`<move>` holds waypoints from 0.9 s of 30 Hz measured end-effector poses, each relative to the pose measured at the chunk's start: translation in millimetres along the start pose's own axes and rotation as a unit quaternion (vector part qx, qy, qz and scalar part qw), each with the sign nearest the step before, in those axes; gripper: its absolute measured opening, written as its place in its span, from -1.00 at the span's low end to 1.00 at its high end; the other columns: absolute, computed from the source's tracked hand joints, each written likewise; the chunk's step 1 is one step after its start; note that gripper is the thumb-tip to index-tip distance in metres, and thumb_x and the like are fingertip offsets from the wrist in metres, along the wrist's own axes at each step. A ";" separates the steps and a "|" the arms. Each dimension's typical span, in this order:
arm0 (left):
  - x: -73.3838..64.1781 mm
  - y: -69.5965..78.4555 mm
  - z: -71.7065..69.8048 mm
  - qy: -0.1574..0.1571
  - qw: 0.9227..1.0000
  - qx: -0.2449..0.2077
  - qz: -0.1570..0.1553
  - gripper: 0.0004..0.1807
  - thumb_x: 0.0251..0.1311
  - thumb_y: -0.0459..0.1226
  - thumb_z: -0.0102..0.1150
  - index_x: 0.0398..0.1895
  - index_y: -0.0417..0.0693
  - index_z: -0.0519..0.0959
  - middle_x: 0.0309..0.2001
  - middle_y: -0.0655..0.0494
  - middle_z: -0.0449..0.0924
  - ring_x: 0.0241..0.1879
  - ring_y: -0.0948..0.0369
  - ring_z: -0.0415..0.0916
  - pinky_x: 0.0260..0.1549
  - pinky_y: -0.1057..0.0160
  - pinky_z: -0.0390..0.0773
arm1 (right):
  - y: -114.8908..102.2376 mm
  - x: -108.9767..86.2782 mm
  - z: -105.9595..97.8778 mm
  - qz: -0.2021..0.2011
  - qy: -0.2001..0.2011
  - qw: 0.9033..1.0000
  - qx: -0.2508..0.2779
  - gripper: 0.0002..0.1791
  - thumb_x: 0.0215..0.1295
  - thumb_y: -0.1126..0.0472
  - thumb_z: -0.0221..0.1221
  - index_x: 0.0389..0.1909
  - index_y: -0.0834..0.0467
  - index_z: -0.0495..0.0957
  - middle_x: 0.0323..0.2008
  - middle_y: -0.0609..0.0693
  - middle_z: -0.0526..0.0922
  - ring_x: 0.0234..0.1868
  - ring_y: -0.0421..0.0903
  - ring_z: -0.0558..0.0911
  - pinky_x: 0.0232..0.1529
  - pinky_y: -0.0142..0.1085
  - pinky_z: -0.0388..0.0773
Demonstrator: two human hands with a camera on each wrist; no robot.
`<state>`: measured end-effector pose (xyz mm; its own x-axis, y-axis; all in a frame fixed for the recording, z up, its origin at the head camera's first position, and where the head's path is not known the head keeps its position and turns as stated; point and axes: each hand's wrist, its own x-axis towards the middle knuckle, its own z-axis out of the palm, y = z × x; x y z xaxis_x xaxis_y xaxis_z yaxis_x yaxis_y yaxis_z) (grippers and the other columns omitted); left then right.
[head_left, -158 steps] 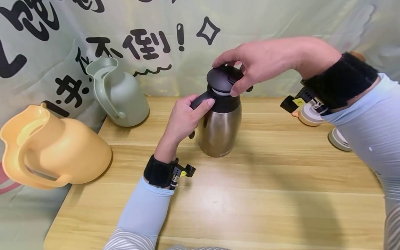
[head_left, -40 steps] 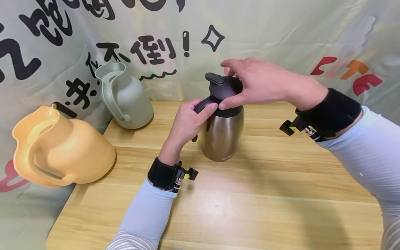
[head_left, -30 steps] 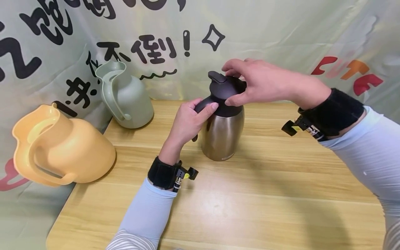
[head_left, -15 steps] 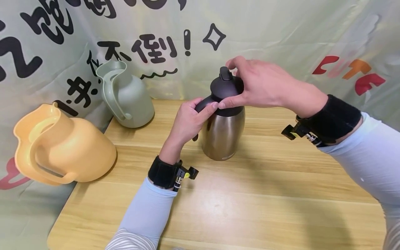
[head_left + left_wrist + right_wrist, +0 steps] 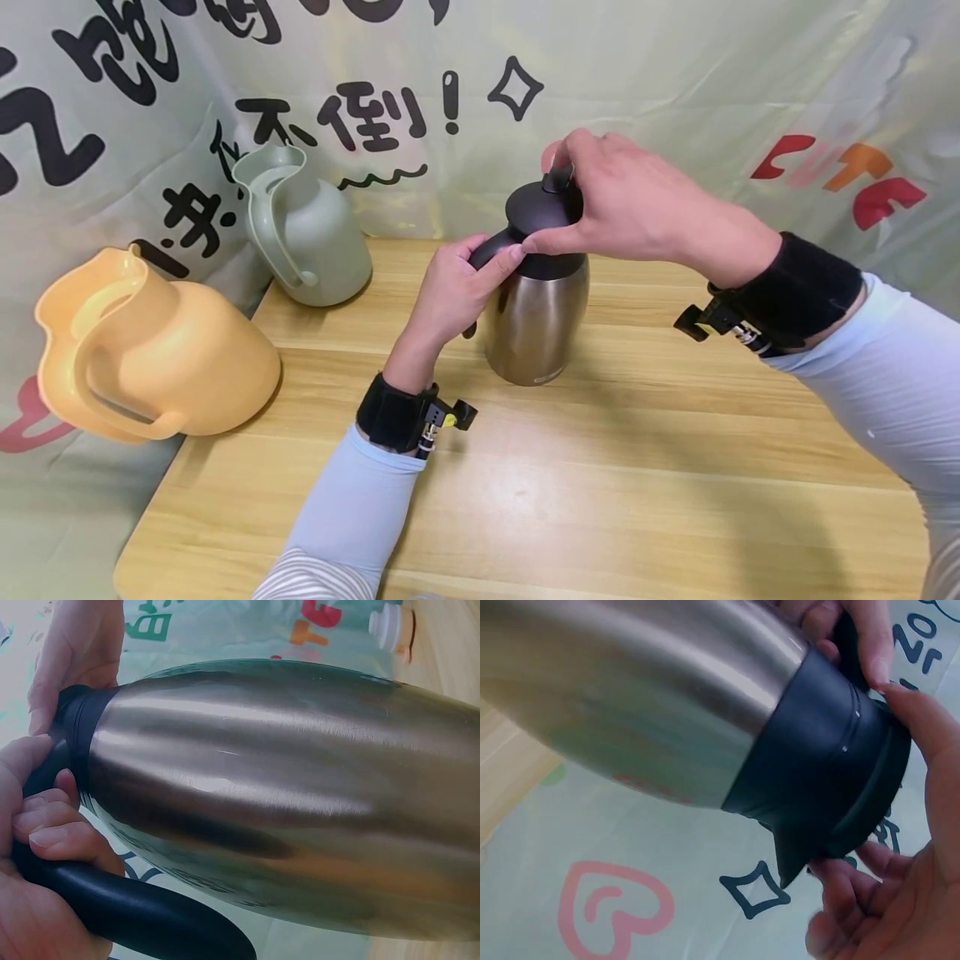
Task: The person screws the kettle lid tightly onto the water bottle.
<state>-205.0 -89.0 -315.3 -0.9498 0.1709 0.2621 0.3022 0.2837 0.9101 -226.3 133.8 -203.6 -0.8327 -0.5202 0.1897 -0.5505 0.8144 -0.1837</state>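
Observation:
A brushed-steel thermos jug (image 5: 534,329) with a black collar stands upright on the table. My left hand (image 5: 448,287) grips its black handle (image 5: 142,907), fingers curled round it and thumb by the collar. The black lid (image 5: 534,208) sits on the jug's neck. My right hand (image 5: 637,200) holds this lid from the right, its thumb at the near side and its fingers at the far side by the raised lever. In the right wrist view the pointed spout (image 5: 789,859) juts from the collar close to those fingers. The hand partly hides the lid.
On the left of the wooden table (image 5: 637,467) stand a yellow jug (image 5: 195,367) and a pale green jug (image 5: 322,242). A printed cloth (image 5: 675,75) hangs behind. The left wrist view shows a small white and orange object (image 5: 392,628) on the table.
Earlier the lid was tilted on the neck with a pale ring showing; now it sits down on it. Over the last second my right hand has turned it, its lever swinging rightward. The left hand stays put.

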 end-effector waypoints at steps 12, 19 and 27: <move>0.7 -1.4 0.7 0.003 1.000 -0.004 0.005 -0.61 0.34 0.06 0.36 -0.41 -0.06 0.62 -0.54 0.09 0.47 -0.50 0.14 0.41 -0.53 0.22 0.41 | 0.9 17.9 -38.6 -0.101 -0.181 0.978 0.008 0.06 0.27 -0.05 0.44 0.65 0.13 0.09 0.51 0.18 0.32 0.44 0.18 0.34 0.43 0.14 0.29; 0.1 -2.4 -0.7 0.007 1.000 -0.010 0.006 -0.61 0.34 0.06 0.35 -0.40 -0.05 0.62 -0.55 0.09 0.46 -0.50 0.13 0.41 -0.53 0.22 0.40 | -7.0 41.5 -48.9 -0.099 -0.278 0.955 -0.022 -0.11 0.29 0.07 0.35 0.61 0.07 0.23 0.45 0.15 0.44 0.30 0.12 0.52 0.34 0.09 0.40; 0.3 -1.1 1.0 0.007 1.000 -0.008 0.003 -0.62 0.35 0.06 0.36 -0.38 -0.06 0.64 -0.52 0.08 0.50 -0.48 0.13 0.43 -0.52 0.21 0.43 | -13.4 42.2 -43.8 -0.091 -0.240 0.965 -0.043 -0.32 0.26 -0.04 0.40 0.36 0.10 0.51 0.16 0.08 0.66 0.07 0.05 0.61 0.12 -0.07 0.49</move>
<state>-205.6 -88.3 -316.5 -0.9489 0.1600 0.2721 0.3070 0.2676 0.9133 -251.5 112.2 -150.9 -0.6654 -0.6989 -0.2622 -0.7005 0.7060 -0.1042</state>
